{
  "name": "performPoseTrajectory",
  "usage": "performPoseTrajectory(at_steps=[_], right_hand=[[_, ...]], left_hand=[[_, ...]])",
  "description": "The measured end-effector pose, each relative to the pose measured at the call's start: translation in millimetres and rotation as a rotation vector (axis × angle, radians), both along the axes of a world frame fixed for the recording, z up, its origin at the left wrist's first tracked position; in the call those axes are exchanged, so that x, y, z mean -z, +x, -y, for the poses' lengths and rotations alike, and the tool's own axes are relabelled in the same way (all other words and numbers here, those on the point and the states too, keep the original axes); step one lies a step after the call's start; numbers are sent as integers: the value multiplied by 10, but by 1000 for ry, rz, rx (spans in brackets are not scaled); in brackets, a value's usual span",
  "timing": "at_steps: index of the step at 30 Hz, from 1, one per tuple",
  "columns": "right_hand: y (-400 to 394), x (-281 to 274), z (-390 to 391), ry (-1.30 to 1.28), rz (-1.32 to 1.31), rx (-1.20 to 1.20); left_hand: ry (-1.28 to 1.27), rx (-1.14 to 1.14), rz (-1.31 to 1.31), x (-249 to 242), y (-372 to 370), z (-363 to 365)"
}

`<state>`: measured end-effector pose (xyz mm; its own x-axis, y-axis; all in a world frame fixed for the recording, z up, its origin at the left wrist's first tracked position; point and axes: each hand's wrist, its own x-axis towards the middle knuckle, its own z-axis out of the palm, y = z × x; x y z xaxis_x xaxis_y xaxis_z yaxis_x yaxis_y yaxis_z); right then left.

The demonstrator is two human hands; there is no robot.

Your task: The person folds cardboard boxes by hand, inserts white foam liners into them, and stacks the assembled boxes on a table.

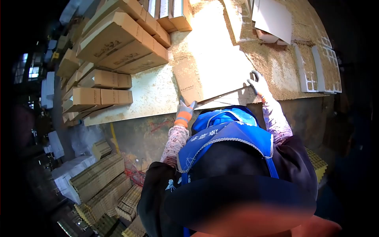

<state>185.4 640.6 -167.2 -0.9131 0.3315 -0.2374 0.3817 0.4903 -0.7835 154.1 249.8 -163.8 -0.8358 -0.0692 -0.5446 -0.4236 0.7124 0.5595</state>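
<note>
A flat cardboard sheet [188, 81] lies on the worktable, brown with small print on its left part. To the right its surface [221, 71] is washed out by strong sunlight. My left hand [185, 111], in a grey and orange glove, grips the near edge at the left, thumb and fingers apart around it. At the near right corner is my right hand [258, 85], also gloved, its thumb over the sheet and its fingers curled by the side edge. What the fingers do underneath is hidden.
Long brown cartons [122, 43] are stacked at the table's left. White foam pieces [308, 69] and a white board [272, 19] lie at the right among brown dust. Bundles of corrugated yellowish pieces [98, 177] stand on the floor at lower left, near tangled red strapping [135, 177].
</note>
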Motion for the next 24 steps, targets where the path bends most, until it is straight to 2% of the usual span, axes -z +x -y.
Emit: performPoseTrajectory(at_steps=[1,2,3,4,5,7,8,9,10,11,12,13,14,15,17,18,19,21,22,23,24], right_hand=[[-45,-74,-114,-228,1,-4],[-67,58,-213,-506,-157,44],[-64,-497,-124,-550,-200,51],[-103,-694,-158,-507,-247,55],[-127,-844,-193,-464,-290,56],[-189,-1070,-227,-599,-435,184],[-252,-1084,-196,-394,-506,225],[-324,-1092,-125,-188,-571,268],[-386,-1038,-28,302,-682,316],[-442,-978,-58,-132,-524,275],[-468,-893,6,-344,-521,301],[-496,-906,86,-556,-515,324],[-468,-933,82,-632,-504,224],[-448,-978,37,-631,-502,231],[-395,-1185,-41,-606,-417,-9],[-411,-1259,-40,-636,-406,-73],[-424,-1307,-7,-668,-393,-139],[-446,-1277,126,-419,-340,-231],[-448,-1244,197,-309,-402,-232],[-484,-1176,244,-322,-506,-213],[-503,-1150,223,-114,-597,-188]], left_hand=[[-114,54,-80,-11,-45,37],[-128,79,-285,-454,-35,-68],[-213,135,-336,-630,-92,-18],[-145,122,-242,-1153,-175,-123],[20,-4,-259,-1125,-259,-28],[310,3,-348,-1277,-398,85],[309,1,-352,-1319,-424,51],[-113,226,-542,-1362,-448,15],[-544,450,-715,-1385,-492,-18],[-420,508,-852,-1181,-606,36],[-60,337,-637,-997,-652,120],[290,164,-407,-1067,-658,64],[301,34,-242,-1142,-645,52],[301,40,-238,-1212,-648,30],[-303,239,-291,-1414,-639,-36],[-630,417,-465,-1663,-575,-246],[-737,513,-384,-1839,-566,-409],[-803,801,-306,-1667,-636,-523],[-781,945,-260,-1543,-630,-600],[-757,1090,-220,-1532,-644,-725],[-778,1118,-63,-1558,-696,-810]])
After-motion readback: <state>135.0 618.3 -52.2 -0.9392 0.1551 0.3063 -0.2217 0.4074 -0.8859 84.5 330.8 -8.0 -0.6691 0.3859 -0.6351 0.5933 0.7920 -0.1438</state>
